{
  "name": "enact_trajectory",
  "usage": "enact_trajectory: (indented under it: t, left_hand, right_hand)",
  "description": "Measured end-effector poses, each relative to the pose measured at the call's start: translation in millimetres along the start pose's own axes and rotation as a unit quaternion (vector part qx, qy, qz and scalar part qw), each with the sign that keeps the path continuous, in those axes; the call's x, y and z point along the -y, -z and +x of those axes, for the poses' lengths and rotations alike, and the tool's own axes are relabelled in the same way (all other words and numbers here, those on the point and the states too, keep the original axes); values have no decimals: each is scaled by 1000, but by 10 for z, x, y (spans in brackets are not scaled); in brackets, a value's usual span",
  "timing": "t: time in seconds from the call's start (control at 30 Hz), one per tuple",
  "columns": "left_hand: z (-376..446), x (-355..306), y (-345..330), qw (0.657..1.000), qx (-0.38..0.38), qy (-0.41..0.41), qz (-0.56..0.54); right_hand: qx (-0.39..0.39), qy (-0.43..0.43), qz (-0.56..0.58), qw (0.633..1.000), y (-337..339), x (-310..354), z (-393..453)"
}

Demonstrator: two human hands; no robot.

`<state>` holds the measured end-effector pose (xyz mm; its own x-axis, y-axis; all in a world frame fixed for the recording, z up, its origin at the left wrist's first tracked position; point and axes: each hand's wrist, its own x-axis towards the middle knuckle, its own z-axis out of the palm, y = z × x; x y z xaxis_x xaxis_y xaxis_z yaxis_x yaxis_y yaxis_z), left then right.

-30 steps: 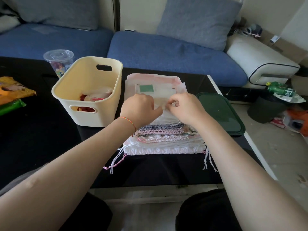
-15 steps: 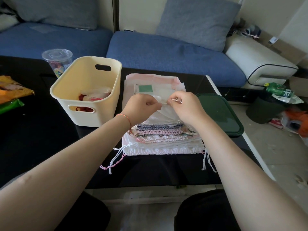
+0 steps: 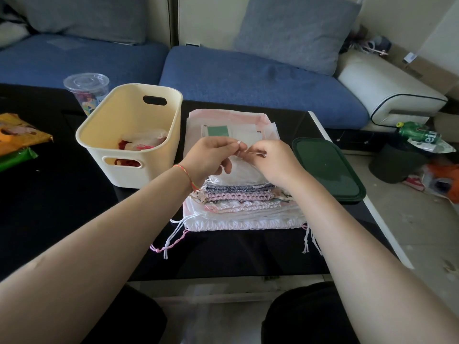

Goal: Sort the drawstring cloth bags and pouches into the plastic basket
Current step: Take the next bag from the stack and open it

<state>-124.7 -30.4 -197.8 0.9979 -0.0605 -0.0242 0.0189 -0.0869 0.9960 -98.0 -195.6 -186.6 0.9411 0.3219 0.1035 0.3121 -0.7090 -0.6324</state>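
1. To the left of my left hand (image 3: 213,158) stands the cream plastic basket (image 3: 171,135) on the black table (image 3: 49,207), with red and white pouches inside; a clear lidded cup (image 3: 87,91) sits behind it. Just right of my right hand (image 3: 272,165) lies a dark green lid (image 3: 327,167).
2. Since a second ago both hands have risen slightly off the stack of cloth bags (image 3: 241,194), lifting the top pouch.
3. My left fingers pinch the white pouch (image 3: 244,171) at its drawstring, and my right fingers pinch the cord beside them. The pouch is thin, white and puckered, hanging just above the stack below my hands.
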Motion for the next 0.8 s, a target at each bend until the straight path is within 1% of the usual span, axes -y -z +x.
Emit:
enact_trajectory:
  t: [0.1,0.17,0.23,0.3,0.37,0.47,0.53,0.6,0.63,0.67,0.73,0.8]
  left_hand:
    - [2,13,-20,999,-44,-4,6]
    - [10,29,-24,995,-76,-15,58]
    - [14,33,-22,987,-86,-30,135]
    - [15,25,-24,980,-65,-36,185]
    - [5,5,-30,977,-32,-31,208]
    - [-11,-9,-31,967,5,-51,248]
    - [-14,6,-25,961,9,-62,271]
    - [3,20,-15,965,2,-49,259]
    - [12,21,-11,969,-4,-36,244]
    - [22,17,-6,974,-10,-19,224]
    - [46,2,3,983,-14,21,184]
    - [72,-10,15,985,-10,61,163]
  right_hand:
    - [7,-13,-6,1000,12,36,-9]
    - [27,-22,-3,999,22,63,-17]
    - [51,-46,49,996,47,86,-31]
    - [58,-83,150,983,98,105,-37]
    - [59,-98,225,968,140,106,-35]
    - [50,-105,263,958,150,114,-27]
    - [41,-106,319,941,138,114,1]
    - [31,-98,411,906,139,90,41]
    - [22,-85,421,903,144,61,54]
    - [11,-70,394,917,152,37,52]
    - [5,-50,287,957,133,13,18]
    - [20,-41,217,975,74,25,-16]
